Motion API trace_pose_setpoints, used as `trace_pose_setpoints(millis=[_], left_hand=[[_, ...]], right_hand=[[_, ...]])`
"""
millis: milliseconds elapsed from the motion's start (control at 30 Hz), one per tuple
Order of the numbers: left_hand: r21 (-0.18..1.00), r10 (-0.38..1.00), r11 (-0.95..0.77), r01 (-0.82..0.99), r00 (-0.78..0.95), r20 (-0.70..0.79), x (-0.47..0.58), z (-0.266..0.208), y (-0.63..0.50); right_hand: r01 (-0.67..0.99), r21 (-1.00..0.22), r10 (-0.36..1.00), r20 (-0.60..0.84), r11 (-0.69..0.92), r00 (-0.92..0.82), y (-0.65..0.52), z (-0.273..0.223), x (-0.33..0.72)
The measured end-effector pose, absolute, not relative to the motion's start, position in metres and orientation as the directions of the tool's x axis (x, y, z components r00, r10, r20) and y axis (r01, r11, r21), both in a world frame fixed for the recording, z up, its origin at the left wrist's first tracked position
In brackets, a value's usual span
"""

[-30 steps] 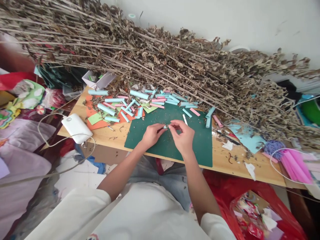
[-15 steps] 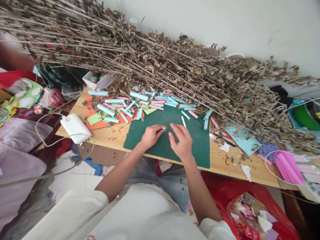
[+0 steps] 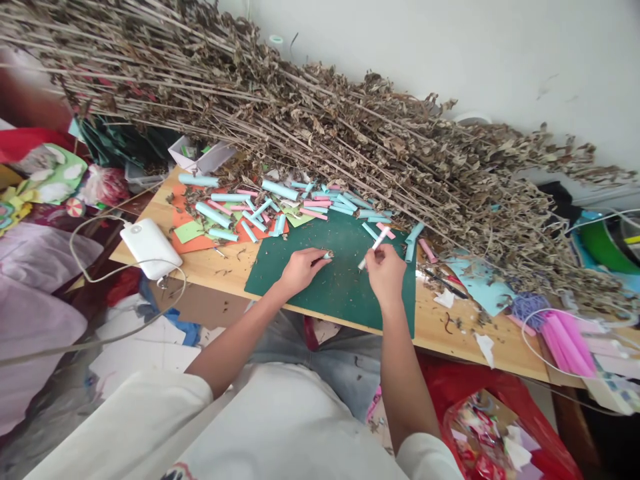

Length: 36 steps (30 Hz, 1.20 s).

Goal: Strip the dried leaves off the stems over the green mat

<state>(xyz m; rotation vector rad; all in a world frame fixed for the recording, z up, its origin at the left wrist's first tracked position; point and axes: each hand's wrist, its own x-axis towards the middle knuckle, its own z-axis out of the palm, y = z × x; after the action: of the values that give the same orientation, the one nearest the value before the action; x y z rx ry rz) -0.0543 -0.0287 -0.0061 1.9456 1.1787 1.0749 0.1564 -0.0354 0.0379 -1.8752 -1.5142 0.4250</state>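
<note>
My left hand [image 3: 299,273] is closed in a pinch over the green cutting mat [image 3: 330,300]. Between thumb and fingertips sits a short light-blue paper tube [image 3: 328,255], with brownish bits at its open end; most of it is hidden by the fingers. To the right, my right hand [image 3: 388,275] grips a slim white pen-like stick [image 3: 382,237], held slanting with its lower end near the mat. Behind both hands lie several rolled paper tubes [image 3: 280,191], blue and pink, among dried leaf crumbs.
A heap of dried leafy stems [image 3: 320,127] spans the table's back. At left lies a white power bank [image 3: 151,248] with a cable. Blue paper [image 3: 483,283], a pink bundle [image 3: 567,343] and purple string [image 3: 529,308] lie right. A red bag [image 3: 533,413] stands below the table edge.
My right hand has moved right and picked up the white pen-like stick from the mat. My left hand still pinches the blue paper tube in about the same place.
</note>
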Motion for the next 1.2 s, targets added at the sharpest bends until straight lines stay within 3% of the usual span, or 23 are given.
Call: trace_pose_setpoints(millis=[67, 100, 167, 300, 633, 767, 900, 1000, 1200], left_hand=[[0.813, 0.905, -0.417, 0.407, 0.275, 0.326, -0.055, -0.005, -0.029], [0.812, 0.904, -0.419, 0.407, 0.275, 0.328, -0.055, -0.005, -0.029], [0.812, 0.903, -0.419, 0.407, 0.282, 0.324, -0.055, -0.004, -0.029], [0.814, 0.903, -0.413, 0.409, 0.299, 0.308, -0.056, -0.003, -0.029], [0.825, 0.906, -0.403, 0.397, 0.302, 0.298, -0.056, 0.000, -0.029], [0.830, 0.897, -0.413, 0.374, 0.323, 0.300, -0.056, -0.003, -0.030], [0.833, 0.895, -0.417, 0.363, 0.323, 0.307, -0.057, -0.003, -0.030], [0.837, 0.901, -0.403, 0.371, 0.320, 0.293, -0.057, -0.001, -0.030], [0.839, 0.910, -0.393, 0.376, 0.290, 0.296, -0.056, -0.002, -0.030]], right_hand=[[0.446, -0.895, 0.953, 0.138, 0.003, 0.270, -0.034, 0.043, 0.145], [0.320, -0.947, 0.956, 0.128, 0.037, 0.266, -0.033, 0.046, 0.137], [0.173, -0.982, 0.959, 0.114, 0.070, 0.259, -0.033, 0.050, 0.123], [0.083, -0.993, 0.963, 0.105, 0.087, 0.249, -0.037, 0.059, 0.103], [0.319, -0.925, 0.949, 0.270, 0.207, 0.166, -0.056, 0.076, 0.103], [0.599, -0.733, 0.915, 0.404, 0.323, 0.001, -0.063, 0.080, 0.101], [0.707, -0.552, 0.859, 0.487, 0.442, -0.157, -0.062, 0.083, 0.095], [0.700, -0.553, 0.853, 0.499, 0.452, -0.156, -0.059, 0.088, 0.094], [0.674, -0.605, 0.812, 0.583, 0.425, 0.011, -0.060, 0.099, 0.105]])
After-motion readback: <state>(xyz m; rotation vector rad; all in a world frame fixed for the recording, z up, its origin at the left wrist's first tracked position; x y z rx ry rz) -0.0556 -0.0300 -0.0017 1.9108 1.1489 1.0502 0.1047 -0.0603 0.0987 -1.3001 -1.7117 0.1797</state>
